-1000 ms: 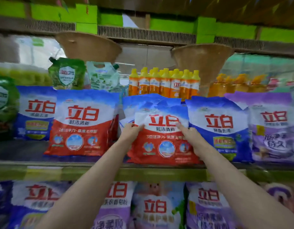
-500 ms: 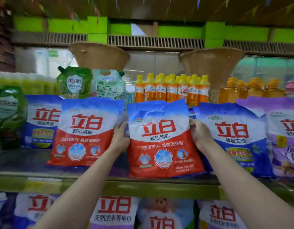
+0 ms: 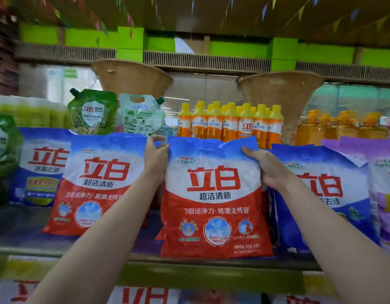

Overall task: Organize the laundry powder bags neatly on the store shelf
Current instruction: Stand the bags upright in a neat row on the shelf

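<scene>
Bag [image 3: 213,194]: red, white and blue, large red characters printed on front; stood upright at the shelf [image 3: 18,233] front, between two other bags.
Left hand [image 3: 155,159]: clamped on the bag's upper left corner.
Right hand [image 3: 266,167]: clamped on its upper right edge.

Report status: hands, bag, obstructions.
Both hands, left and right, grip the red bag near its top. Bag upright on shelf. Nothing blocking.
</scene>
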### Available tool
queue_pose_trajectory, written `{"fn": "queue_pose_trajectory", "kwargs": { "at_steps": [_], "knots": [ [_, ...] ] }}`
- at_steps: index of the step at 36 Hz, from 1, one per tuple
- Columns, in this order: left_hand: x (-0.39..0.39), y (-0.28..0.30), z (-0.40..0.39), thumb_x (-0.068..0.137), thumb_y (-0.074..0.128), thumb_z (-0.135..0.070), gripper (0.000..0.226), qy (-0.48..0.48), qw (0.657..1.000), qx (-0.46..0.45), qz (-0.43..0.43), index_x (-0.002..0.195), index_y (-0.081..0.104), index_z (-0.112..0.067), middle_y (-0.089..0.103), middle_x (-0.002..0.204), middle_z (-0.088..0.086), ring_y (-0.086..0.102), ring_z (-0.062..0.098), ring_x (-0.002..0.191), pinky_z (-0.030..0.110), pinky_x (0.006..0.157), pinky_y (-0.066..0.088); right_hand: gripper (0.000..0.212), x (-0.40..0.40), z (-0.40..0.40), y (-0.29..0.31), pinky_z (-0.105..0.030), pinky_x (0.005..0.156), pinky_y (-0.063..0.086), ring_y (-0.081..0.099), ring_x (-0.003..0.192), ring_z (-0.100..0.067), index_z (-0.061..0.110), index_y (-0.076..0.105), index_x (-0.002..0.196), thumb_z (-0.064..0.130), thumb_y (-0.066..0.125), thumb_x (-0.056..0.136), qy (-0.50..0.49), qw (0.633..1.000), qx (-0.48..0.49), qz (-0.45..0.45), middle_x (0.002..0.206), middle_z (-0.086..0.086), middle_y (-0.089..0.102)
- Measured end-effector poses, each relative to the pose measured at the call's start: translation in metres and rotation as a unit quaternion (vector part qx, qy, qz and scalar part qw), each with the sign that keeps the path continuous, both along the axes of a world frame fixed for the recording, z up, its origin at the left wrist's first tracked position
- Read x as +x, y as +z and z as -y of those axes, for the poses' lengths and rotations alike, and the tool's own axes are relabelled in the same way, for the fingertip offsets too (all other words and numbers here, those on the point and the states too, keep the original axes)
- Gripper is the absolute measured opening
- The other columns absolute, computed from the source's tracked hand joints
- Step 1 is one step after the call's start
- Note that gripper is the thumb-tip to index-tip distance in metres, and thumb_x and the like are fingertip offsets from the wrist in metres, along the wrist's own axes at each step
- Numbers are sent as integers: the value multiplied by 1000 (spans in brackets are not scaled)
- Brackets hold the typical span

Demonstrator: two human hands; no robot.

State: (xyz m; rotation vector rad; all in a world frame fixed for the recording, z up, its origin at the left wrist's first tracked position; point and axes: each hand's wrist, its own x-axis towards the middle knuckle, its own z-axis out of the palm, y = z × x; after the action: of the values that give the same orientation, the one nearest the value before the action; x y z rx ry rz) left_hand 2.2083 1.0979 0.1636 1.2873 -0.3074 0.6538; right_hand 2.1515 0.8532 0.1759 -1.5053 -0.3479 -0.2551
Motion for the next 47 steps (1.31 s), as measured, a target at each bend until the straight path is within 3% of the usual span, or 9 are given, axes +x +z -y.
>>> {"fn": "queue_pose_trajectory", "kwargs": {
  "at_steps": [6, 10, 14, 18, 28, 33, 36, 41, 47],
  "knots": [
    [-5, -16, -9, 97, 48, -27, 21, 17, 999, 18, 27, 77, 42, -24, 47, 65, 3, 44, 16, 57, 28, 50, 38, 9, 4, -12, -11, -30, 63, 58, 69, 63, -16, 5, 66, 84, 11, 60, 89, -96, 993, 30, 69, 75, -3, 71],
    [-18, -33, -8, 95, 42, -45, 26, 6, 994, 112, 15, 90, 48, -21, 55, 85, 3, 54, 12, 70, 23, 60, 47, 12, 2, -26, -17, -31, 63, 57, 67, 56, -15, 3, 65, 79, 13, 67, 85, -143, 983, 58, 98, 65, 0, 71],
    [-19, -35, -9, 84, 66, -40, 44, 56, 972, 227, -15, 113, 51, -10, 61, 107, 10, 61, 21, 91, 32, 73, 52, 22, -3, -34, -8, -53, 89, 51, 64, 86, -29, 5, 66, 101, 20, 69, 84, -200, 969, 13, 147, 95, -9, 66],
    [-33, -12, -11, 79, 71, -32, 28, 76, 979, 158, 103, 76, 54, -9, 50, 72, 7, 47, 19, 68, 37, 63, 40, 33, -14, -31, 8, -46, 105, 41, 46, 125, -17, 39, 54, 112, 24, 66, 85, -243, 944, -40, 219, 124, 10, 49],
    [-41, -22, -25, 84, 68, -14, 12, -208, 963, 80, -149, 84, 65, -3, 73, 64, 5, 69, 14, 54, 25, 52, 57, 29, -22, -34, -6, -55, 94, 47, 61, 108, -33, 2, 54, 117, 12, 59, 90, -236, 954, -92, 161, 116, -17, 63],
    [-47, -19, -37, 86, 66, -19, 13, -170, 967, 119, -146, 79, 62, -10, 69, 74, 6, 68, 11, 56, 26, 59, 57, 23, -29, -48, 4, -55, 84, 50, 61, 99, -40, -6, 54, 106, 10, 58, 90, -285, 934, -156, 148, 108, -26, 62],
    [-53, -7, -34, 84, 68, -11, 11, -66, 990, 124, -33, 74, 64, -14, 67, 73, 3, 66, 6, 52, 21, 54, 56, 18, -29, -49, 11, -39, 70, 48, 57, 92, -30, 0, 51, 104, 8, 56, 88, -342, 892, -259, 140, 102, -16, 57],
    [-61, 2, -23, 82, 70, -14, 10, -31, 994, 94, 52, 76, 68, -21, 67, 83, 16, 65, 25, 72, 40, 69, 57, 39, -36, -62, 24, -37, 91, 38, 51, 114, -29, 10, 58, 118, 11, 47, 80, -447, 695, -501, 258, 121, -11, 57],
    [-54, -8, -30, 80, 69, -6, 11, -55, 996, 75, 1, 73, 69, -15, 67, 69, 7, 64, 19, 60, 34, 66, 54, 37, -32, -84, 24, -37, 106, 26, 47, 123, -23, 21, 56, 123, 33, 53, 88, -390, 687, -568, 230, 127, -4, 58]
  ]
}}
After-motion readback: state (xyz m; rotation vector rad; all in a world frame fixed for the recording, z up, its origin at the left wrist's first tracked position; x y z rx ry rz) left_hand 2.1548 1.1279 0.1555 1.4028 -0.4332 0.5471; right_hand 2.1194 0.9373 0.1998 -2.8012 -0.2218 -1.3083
